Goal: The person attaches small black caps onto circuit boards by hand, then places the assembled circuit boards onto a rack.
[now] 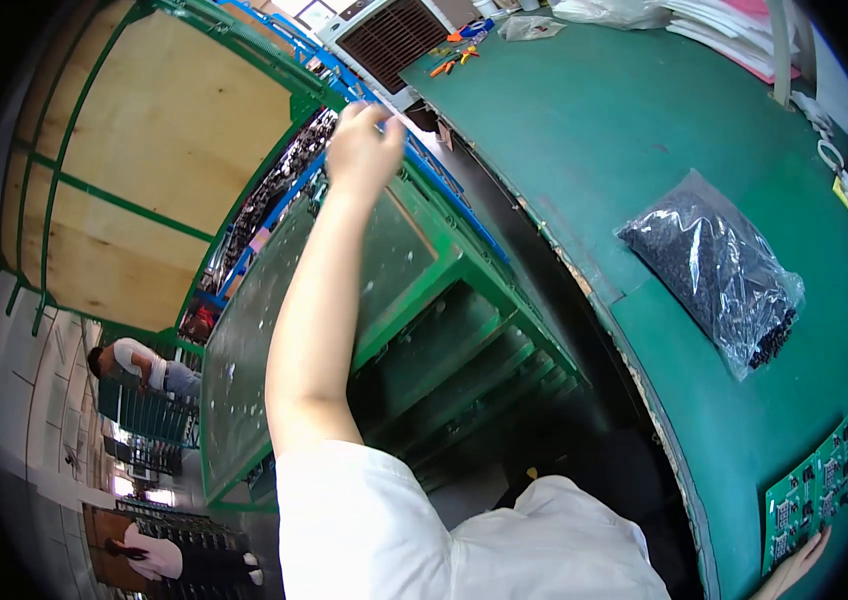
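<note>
Green circuit board (808,494) is near right at the green table (564,110), right hand (804,566) touching its edge, grip unclear; left hand (362,152) is far left, loosely curled, can't tell if holding anything. Stretching both ways could drag the board askew

Right forearm (773,591) mostly beyond lower edge

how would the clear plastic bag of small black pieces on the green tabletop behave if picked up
The clear plastic bag of small black pieces would probably sag, since its plastic looks thin and creased. Its contents look loose and granular, so they may shift. Being well filled, it could feel fairly heavy.
</note>
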`<state>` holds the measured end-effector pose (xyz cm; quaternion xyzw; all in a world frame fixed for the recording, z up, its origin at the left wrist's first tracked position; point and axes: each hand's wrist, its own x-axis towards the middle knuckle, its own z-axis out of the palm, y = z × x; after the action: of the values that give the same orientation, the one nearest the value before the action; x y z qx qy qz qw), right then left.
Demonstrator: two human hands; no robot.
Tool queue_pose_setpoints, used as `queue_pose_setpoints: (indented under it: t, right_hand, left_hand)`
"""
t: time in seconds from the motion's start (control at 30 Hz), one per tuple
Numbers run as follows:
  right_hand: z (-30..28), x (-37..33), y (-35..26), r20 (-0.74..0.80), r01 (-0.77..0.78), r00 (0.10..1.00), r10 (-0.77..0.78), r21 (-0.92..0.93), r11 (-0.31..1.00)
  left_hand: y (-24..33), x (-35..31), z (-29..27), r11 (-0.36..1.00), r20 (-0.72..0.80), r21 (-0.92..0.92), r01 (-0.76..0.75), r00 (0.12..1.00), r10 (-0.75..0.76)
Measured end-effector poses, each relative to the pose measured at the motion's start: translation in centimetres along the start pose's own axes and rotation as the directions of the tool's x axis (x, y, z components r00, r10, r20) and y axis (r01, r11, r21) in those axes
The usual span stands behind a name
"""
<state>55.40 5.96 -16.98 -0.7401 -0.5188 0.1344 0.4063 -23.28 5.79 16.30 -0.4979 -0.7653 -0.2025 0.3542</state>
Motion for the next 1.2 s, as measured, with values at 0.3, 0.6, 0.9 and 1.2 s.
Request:
queue_pose_setpoints:
  t: [0.3,0.6,0.9,1.2]
  right_hand:
    - [2.1,2.2,4.4,0.077,0.217,0.974,-0.215,-0.028,0.976]
    - [-1.4,-0.6,0.0,0.011,0.066,0.998,-0.066,-0.006,0.998]
    - [1.6,-4.0,-8.9,-0.109,0.141,0.982,-0.155,-0.125,0.982]
    - [3.3,-5.8,-11.2,-0.042,0.172,0.983,-0.179,-0.130,0.976]
  left_hand:
    - [24.5,-8.4,-2.6,0.546,0.101,-0.477,-0.689,0.574,0.813]
    - [35.5,-26.3,8.7,0.315,0.180,-0.932,-0.181,0.525,0.832]
    - [34.4,-28.1,8.5,0.403,0.266,-0.915,0.011,0.769,0.582]
    - [37.5,-22.5,8.8,0.299,-0.019,-0.927,-0.226,0.824,0.566]
